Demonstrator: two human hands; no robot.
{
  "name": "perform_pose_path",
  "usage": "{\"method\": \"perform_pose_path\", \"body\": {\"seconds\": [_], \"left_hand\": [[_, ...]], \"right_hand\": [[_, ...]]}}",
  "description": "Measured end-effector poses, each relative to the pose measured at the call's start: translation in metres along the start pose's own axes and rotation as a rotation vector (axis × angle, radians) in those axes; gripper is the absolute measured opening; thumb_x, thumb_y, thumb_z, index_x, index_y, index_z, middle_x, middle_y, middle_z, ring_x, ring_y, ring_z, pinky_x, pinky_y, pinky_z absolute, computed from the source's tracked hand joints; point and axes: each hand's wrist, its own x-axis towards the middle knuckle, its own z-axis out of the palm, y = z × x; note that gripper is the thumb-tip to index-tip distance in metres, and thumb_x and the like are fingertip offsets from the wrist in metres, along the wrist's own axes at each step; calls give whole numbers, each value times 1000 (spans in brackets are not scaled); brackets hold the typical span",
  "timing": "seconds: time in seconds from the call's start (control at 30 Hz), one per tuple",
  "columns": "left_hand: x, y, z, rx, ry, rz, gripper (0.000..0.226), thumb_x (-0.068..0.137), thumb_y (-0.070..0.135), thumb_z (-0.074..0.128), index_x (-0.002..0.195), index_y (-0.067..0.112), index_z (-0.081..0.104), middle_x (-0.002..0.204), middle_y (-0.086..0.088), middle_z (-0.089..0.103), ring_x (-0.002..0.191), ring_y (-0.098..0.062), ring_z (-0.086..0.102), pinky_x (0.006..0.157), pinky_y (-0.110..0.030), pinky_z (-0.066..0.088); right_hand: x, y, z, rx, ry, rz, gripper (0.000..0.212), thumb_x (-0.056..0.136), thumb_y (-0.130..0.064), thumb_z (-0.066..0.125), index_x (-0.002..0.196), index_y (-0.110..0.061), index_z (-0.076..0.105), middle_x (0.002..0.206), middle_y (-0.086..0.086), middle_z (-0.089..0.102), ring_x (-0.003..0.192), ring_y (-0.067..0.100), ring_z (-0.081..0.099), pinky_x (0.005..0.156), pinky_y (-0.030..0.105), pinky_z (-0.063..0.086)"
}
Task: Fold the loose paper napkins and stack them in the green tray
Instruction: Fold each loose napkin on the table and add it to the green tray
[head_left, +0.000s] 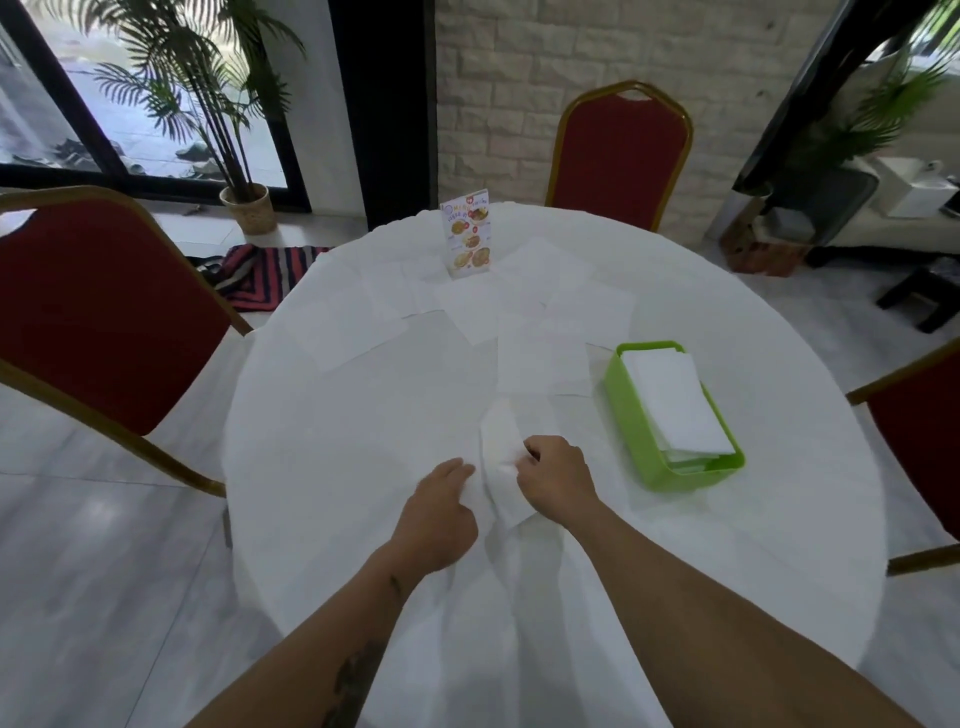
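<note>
A white paper napkin (500, 457) lies partly folded on the white tablecloth in front of me. My left hand (439, 514) pinches its near left edge. My right hand (555, 478) grips its right side, fingers curled on the paper. To the right stands the green tray (631, 415) with a stack of folded napkins (675, 402) inside. Several loose unfolded napkins (543, 358) lie flat across the far half of the table, hard to tell apart from the cloth.
A menu card stand (467, 236) is upright at the table's far side. Red chairs stand at the left (98, 306), far side (621, 150) and right (919, 415). A potted palm (249, 202) is on the floor beyond.
</note>
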Motion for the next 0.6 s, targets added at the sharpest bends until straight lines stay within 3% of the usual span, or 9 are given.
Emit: {"method": "perform_pose_path", "body": {"seconds": [0.1,0.27,0.33,0.4,0.5,0.6], "left_hand": [[11,26,-3,-109,85,42,57,82,2,46,138,14,44,147,-2,40,135,-20,37,109,-25,29],[36,88,1,-183,131,98,59,83,2,47,140,15,41,148,1,39,136,-15,36,107,-18,22],[44,112,6,-186,125,128,59,84,3,46,141,16,40,149,1,38,137,-14,35,105,-16,20],[50,132,13,-165,96,152,60,85,3,45,143,16,38,151,1,35,138,-14,32,106,-16,18],[56,153,30,-108,43,181,60,86,4,43,145,16,34,153,1,30,141,-13,28,107,-16,15],[57,166,47,-58,15,211,60,86,4,45,144,14,36,152,-1,33,140,-13,29,108,-14,15]], "right_hand": [[6,0,-30,-42,75,-83,29,77,-8,46,60,-17,25,54,0,30,54,21,30,52,33,20],[25,17,-96,11,204,-119,25,83,-10,51,62,-10,37,59,10,43,58,21,37,55,35,29],[33,32,-123,43,242,-82,19,84,-11,51,67,-4,45,62,13,50,59,24,42,57,35,33],[39,52,-147,89,259,-12,17,81,-8,49,66,-5,43,61,9,44,60,24,38,56,33,29],[45,83,-172,91,193,134,15,75,-3,46,64,-13,41,64,5,43,63,25,39,56,32,27],[49,107,-182,115,130,233,9,73,-3,44,71,-5,52,73,7,50,66,25,44,59,30,32]]}}
